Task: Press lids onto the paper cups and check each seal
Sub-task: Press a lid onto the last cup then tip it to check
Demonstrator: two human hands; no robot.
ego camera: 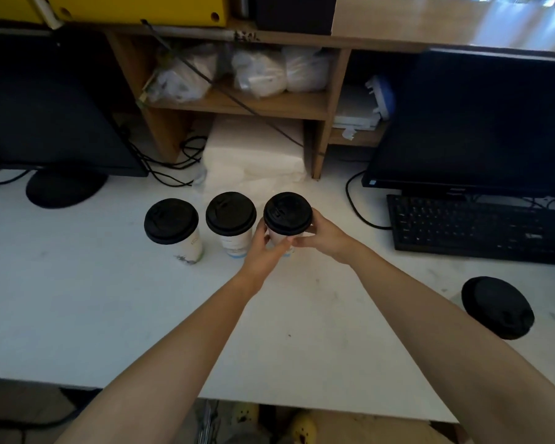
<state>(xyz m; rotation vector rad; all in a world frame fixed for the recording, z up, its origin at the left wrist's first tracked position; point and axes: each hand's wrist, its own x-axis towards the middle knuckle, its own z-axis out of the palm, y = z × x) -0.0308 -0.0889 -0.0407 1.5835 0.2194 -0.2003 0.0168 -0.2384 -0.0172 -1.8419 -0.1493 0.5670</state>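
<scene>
Three white paper cups with black lids stand in a row on the white table. The left cup and the middle cup stand free. Both hands hold the right cup below its lid: my left hand grips its near left side, and my right hand wraps round its right side. A spare black lid lies alone on the table at the right.
A black keyboard and monitor sit at the right. Another monitor stands at the left. A wooden shelf with plastic bags and a white stack lie behind the cups. Cables trail across the back.
</scene>
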